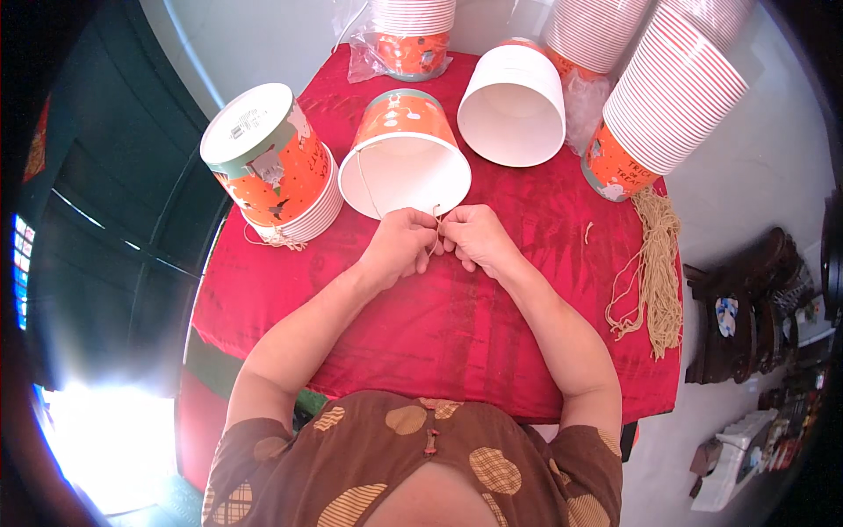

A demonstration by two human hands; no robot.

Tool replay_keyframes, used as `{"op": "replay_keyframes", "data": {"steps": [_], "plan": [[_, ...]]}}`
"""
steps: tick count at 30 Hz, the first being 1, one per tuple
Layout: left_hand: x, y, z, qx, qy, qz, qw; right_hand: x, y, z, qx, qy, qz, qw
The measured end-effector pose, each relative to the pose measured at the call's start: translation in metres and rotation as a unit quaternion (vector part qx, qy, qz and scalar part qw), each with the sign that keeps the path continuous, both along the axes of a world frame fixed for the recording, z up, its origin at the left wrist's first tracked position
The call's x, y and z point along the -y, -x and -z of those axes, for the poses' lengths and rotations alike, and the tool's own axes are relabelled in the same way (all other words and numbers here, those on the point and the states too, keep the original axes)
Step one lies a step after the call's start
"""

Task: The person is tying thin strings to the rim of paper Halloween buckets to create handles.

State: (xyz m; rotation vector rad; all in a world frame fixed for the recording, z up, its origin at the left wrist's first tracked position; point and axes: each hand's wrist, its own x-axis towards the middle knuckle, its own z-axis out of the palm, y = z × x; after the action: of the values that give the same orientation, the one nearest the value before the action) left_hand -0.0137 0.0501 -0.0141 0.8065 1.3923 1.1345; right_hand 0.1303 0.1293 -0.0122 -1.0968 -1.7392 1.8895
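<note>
An orange paper bucket (411,117) with a white inside lies on its side, its mouth toward me. A thin tan string (363,180) crosses its opening from the left of the rim and runs down to my fingers. Just below the rim, my left hand (402,248) pinches the string between thumb and fingers. My right hand (482,239) meets it there, its fingertips closed on the same string, with a short end sticking up between the hands. Exactly how the string is looped is hidden by the fingers.
Upside-down stacked buckets (272,167) stand at the left, with string at their base. Behind lies a white-mouthed bucket (511,110). Tall nested bucket stacks (672,88) rise at the back right, another stack (413,54) in plastic at the back. A string bundle (659,272) hangs along the red-covered table's (527,351) right edge.
</note>
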Motion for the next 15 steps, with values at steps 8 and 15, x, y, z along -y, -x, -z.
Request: {"op": "replay_keyframes", "data": {"steps": [8, 15], "plan": [[-0.006, 0.001, 0.004, -0.014, 0.023, -0.003, 1.000, 0.000, 0.001, 0.003, 0.035, -0.050, -0.019, 0.998], [-0.009, 0.002, 0.003, -0.071, -0.004, -0.064, 0.995, 0.010, 0.003, -0.005, 0.072, -0.136, -0.022, 0.988]]}}
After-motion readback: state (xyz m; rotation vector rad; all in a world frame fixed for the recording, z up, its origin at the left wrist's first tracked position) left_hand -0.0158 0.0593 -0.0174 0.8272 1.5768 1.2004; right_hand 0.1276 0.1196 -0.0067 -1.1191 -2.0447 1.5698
